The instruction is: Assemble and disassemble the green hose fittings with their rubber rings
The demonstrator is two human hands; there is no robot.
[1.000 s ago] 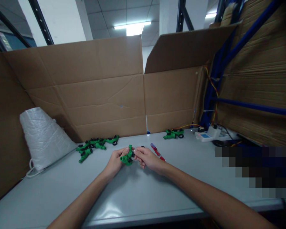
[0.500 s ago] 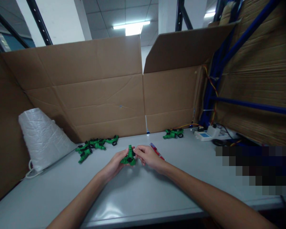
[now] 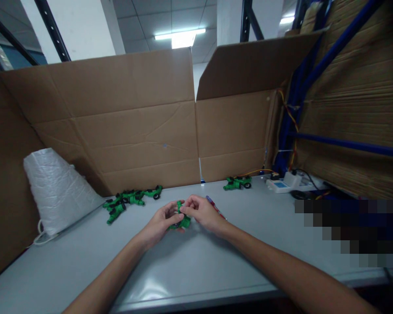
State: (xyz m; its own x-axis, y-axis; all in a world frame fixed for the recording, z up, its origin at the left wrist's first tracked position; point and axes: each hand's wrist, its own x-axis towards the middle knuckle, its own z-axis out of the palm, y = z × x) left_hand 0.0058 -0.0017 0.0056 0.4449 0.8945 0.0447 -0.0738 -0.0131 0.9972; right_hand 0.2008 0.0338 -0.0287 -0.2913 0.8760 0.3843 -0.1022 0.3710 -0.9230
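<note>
Both my hands meet over the middle of the grey table [image 3: 196,266]. My left hand [image 3: 159,223] cups a small green plastic part [image 3: 182,222] from below and the left. My right hand [image 3: 203,213] pinches the top of the same part with its fingertips. The part is mostly hidden between the fingers. A heap of several similar green parts with black rings [image 3: 129,198] lies to the left, beyond my left hand. Another green part [image 3: 237,182] lies at the back right.
A white woven bag [image 3: 57,187] stands at the left. Cardboard walls [image 3: 134,126] enclose the back and left. A red pen [image 3: 213,203] lies just behind my right hand. A white device with cables [image 3: 283,185] sits at the back right beside blue racking [image 3: 347,146].
The green part has been turned from upright to lying lower between my hands. My right fingers have shifted onto its top. Both hands stay in the same spot.
</note>
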